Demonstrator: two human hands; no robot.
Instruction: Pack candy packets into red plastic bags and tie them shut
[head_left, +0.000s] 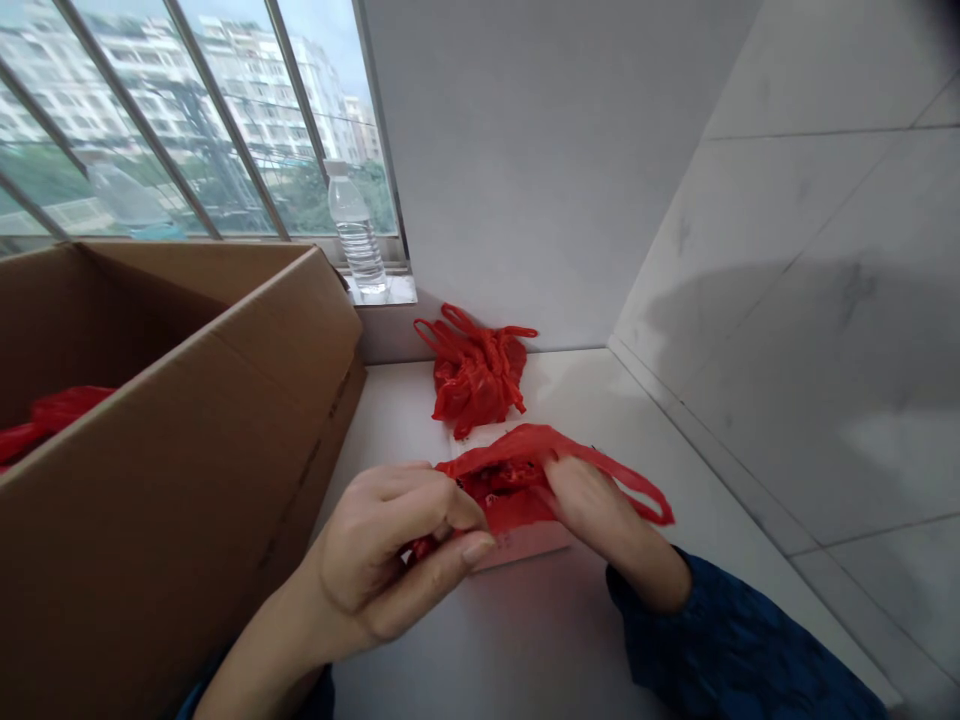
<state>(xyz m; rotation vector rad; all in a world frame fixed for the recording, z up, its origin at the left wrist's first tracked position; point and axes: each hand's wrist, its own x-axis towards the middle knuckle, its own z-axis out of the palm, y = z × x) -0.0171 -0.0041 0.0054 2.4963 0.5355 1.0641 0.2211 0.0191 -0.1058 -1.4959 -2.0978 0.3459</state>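
A red plastic bag (517, 513) lies with its mouth open on the white surface. My left hand (409, 545) is closed on the bag's left side, with crumpled red plastic showing between thumb and curled fingers. My right hand (589, 500) reaches into the bag's mouth from the right; its fingers are hidden inside. One handle loop of the bag sticks out to the right, beside my right wrist. Bunched red material shows inside the mouth, too crumpled to make out. Partly beneath the bag is a flat, pale sheet or card (532, 545).
Against the wall behind stands another red plastic bag (480, 375), gathered, with its loops up. A large cardboard box (247, 420) fills the left side, with red plastic (71, 408) inside. On the sill of the barred window is a clear water bottle (356, 235). Marble-patterned tiles (825, 330) rise at right.
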